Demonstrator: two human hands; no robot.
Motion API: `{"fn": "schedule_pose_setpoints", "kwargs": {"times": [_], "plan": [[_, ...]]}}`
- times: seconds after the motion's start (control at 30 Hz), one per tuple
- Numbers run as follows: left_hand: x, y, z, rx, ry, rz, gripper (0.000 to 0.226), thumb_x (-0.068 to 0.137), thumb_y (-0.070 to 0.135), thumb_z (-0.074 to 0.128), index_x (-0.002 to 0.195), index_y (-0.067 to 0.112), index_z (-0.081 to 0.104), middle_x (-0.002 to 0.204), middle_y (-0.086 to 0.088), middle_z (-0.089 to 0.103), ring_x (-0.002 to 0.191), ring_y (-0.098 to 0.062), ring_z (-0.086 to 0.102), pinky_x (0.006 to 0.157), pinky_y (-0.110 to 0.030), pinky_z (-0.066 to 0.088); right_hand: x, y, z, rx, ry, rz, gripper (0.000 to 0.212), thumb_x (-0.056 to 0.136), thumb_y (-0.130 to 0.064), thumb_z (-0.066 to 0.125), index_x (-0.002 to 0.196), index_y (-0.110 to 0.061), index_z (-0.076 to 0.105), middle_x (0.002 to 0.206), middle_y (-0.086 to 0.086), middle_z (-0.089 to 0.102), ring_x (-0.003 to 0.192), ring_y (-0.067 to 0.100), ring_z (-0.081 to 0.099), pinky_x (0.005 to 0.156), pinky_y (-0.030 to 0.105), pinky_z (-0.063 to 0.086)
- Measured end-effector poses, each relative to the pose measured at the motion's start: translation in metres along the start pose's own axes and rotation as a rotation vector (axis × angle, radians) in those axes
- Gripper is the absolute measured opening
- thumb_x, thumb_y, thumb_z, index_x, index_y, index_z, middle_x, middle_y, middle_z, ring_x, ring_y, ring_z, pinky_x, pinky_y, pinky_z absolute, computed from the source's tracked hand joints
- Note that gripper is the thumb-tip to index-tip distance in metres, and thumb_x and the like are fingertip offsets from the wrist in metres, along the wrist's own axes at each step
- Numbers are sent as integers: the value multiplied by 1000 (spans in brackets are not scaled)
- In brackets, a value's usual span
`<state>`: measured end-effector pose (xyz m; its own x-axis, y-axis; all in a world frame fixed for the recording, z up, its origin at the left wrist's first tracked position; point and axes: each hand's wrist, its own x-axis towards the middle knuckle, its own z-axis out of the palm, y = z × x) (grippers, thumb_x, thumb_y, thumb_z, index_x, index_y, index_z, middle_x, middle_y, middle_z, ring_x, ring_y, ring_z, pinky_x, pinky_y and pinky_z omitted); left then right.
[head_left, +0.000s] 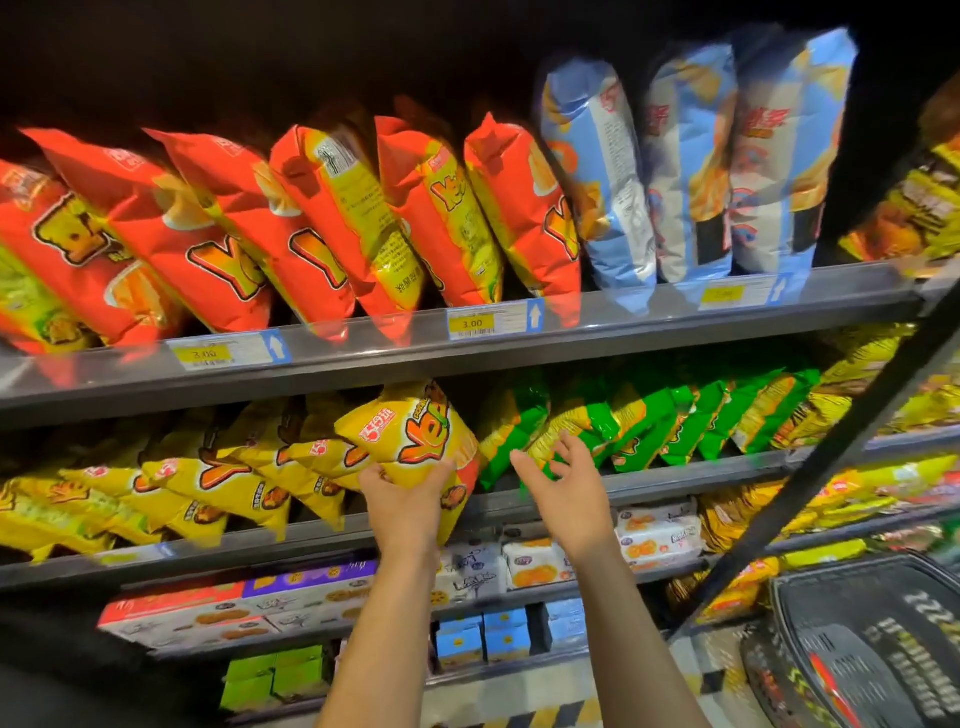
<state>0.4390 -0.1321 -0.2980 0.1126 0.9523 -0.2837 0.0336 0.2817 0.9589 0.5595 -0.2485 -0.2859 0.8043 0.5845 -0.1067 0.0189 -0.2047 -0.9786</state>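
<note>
My left hand (402, 501) grips the yellow snack bag (410, 436) from below, at the shelf rail (675, 480). My right hand (563, 475), at its 3 o'clock, is spread and holds nothing. I judge the bag light, puffy, slick and crushable, so I'd pinch the lower seam gently.

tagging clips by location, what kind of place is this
Most likely a shop's snack aisle: rows of red crisp bags, price tags on the shelf edge, a shopping basket. The left hand holds a yellow bag.
</note>
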Motion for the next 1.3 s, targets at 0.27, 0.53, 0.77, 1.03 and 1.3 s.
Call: {"fn": "schedule_pose_setpoints", "kwargs": {"times": [0.27,0.53,0.77,1.03,1.3], "plan": [[45,-7,39,119,144,68,83,70,38,96,131,30,40,123,-9,64,118,-35,61,96,-54,56,54,0,30,-297,186,25,98,91,-67,66,164,-16,26,165,5,43,148,29,45,119,53,39],[65,-15,54,217,176,1,65,79,27,92,111,21,35,120,-17,63,114,-42,62,91,-51,55,75,-7,48,-521,310,92,46,97,-47,68,116,-6,56,113,15,68,109,37,64,89,43,47],[62,-25,55,171,193,-49,86,79,25,93,144,10,40,132,-20,63,121,-42,62,94,-47,50,82,2,50,-474,359,80,31,99,-37,70,97,-11,52,94,12,68,95,36,64,80,42,49],[58,-23,54,203,172,-86,88,80,33,92,144,11,35,132,-20,60,117,-43,62,87,-49,51,78,8,44,-375,365,29,29,100,-35,68,106,-10,55,85,13,66,86,34,63,70,39,46],[46,-26,45,190,153,-97,82,86,29,88,146,10,36,136,-19,62,122,-43,61,100,-52,51,63,6,19,-177,425,-34,64,98,-52,66,151,-19,50,113,13,74,104,31,69,90,50,58]]}}
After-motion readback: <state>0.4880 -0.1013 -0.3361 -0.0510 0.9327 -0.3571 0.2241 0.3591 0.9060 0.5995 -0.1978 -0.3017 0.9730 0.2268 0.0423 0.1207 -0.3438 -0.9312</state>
